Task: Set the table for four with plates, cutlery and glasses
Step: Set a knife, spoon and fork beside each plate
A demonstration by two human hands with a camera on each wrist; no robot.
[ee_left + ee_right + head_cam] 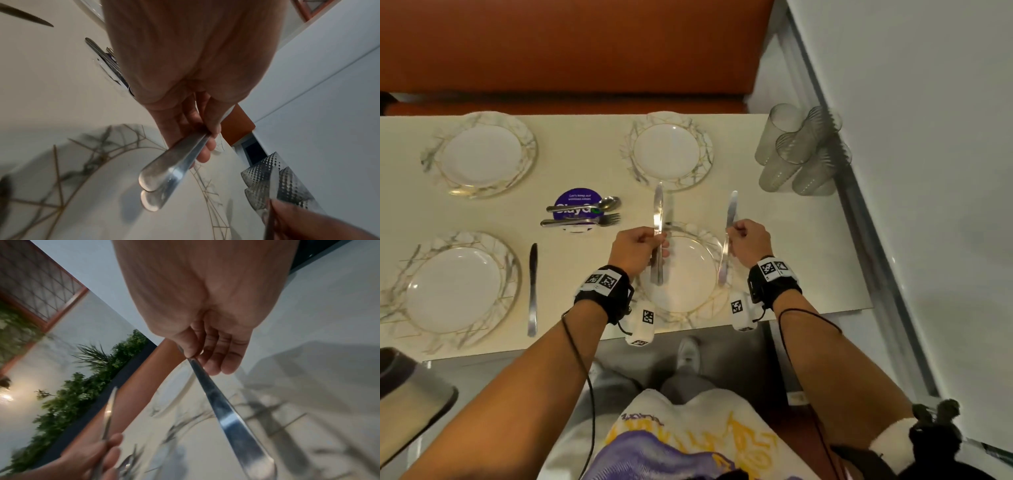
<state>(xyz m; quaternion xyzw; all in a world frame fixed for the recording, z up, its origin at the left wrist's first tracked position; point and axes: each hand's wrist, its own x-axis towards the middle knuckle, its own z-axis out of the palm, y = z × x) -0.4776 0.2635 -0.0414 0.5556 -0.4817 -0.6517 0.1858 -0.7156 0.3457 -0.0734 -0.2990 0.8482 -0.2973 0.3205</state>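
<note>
My left hand (635, 248) grips two silver table knives (658, 219), my right hand (751, 241) pinches third silver knife (730, 219), both above near-right marble-rimmed white plate (688, 301).

The four round white plates (482, 156) all have a grey marble rim laced with thin gold lines, sitting on a plain cream tabletop (585, 164). The silver steel cutlery (582, 214) lies over a round purple sticker (577, 202) with white lettering. The clear plastic cups (799, 150) have a dotted texture, and the bench seat (571, 44) is burnt orange.
</note>
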